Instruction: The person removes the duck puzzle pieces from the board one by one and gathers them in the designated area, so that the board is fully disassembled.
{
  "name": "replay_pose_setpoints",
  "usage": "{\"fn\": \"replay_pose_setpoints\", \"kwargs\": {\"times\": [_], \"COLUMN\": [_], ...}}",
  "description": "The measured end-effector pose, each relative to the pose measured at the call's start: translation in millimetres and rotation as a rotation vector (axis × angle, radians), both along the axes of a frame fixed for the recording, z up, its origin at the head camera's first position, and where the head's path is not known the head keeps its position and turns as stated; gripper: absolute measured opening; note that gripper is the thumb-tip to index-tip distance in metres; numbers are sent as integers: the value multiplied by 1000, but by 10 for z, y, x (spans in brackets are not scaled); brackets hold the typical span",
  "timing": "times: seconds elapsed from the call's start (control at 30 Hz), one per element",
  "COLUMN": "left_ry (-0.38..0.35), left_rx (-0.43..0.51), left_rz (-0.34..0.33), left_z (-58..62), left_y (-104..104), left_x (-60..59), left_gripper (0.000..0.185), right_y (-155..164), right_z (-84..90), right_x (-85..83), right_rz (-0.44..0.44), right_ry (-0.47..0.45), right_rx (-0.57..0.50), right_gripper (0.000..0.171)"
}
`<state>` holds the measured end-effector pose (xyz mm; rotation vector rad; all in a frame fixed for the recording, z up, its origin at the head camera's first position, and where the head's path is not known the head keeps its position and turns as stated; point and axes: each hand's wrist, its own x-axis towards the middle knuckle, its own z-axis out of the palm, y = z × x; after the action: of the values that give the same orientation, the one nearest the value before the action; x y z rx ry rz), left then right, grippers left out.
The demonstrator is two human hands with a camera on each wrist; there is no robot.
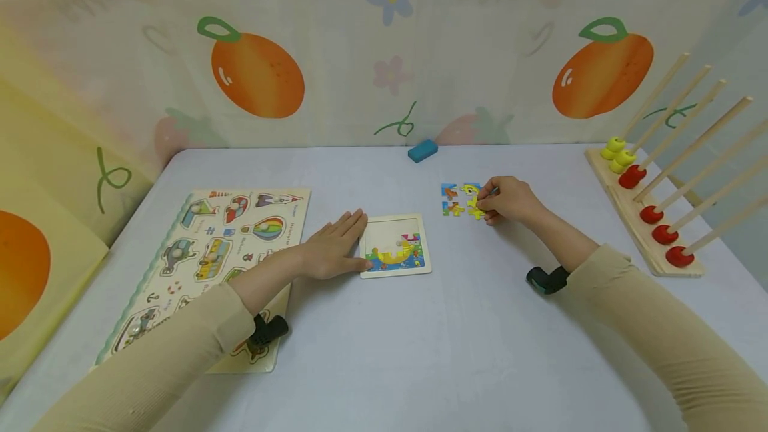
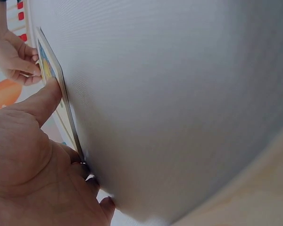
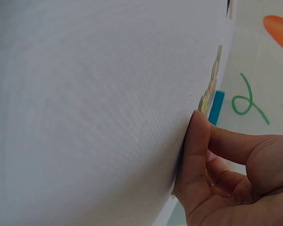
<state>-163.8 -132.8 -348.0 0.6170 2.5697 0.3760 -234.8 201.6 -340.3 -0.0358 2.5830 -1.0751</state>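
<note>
With nearer right hand (image 1: 510, 200), just right of puzzle pieces (image 1: 454, 209), toward tabletop's (image 1: 444, 352) far edge; fingertips together, cannot tell if pinching one; with straight-fingered left hand (image 1: 330, 247), touching tray (image 1: 387, 227).

A partly filled puzzle tray (image 1: 386, 232) adjoins loose pieces (image 1: 454, 209).

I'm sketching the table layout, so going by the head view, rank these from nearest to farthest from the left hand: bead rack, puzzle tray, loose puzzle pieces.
1. Puzzle tray: right beside the left hand, which touches its left side.
2. Loose puzzle pieces: beyond the tray, to its right.
3. Bead rack: at the table's right side.
</note>
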Motion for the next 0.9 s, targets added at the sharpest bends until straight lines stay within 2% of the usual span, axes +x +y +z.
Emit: {"fn": "replay_pose_setpoints", "kwargs": {"times": [0.27,0.43,0.7,0.9], "left_ry": [16,15,9,11], "left_rx": [-10,-6,5,-3], "left_rz": [-3,-5,-5,-6], "left_z": [-61,-39,11,34], "left_y": [-1,3,2,5], "left_x": [-28,-16,19,25], "left_gripper": [89,89,89,88], "right_y": [4,6,-44,-170], "right_z": [15,40,89,89], "right_x": [8,14,30,77], "right_rz": [1,10,17,45], "right_ry": [3,3,98,133], "right_rx": [19,27,65,51], "right_gripper": [23,26,24,22]}}
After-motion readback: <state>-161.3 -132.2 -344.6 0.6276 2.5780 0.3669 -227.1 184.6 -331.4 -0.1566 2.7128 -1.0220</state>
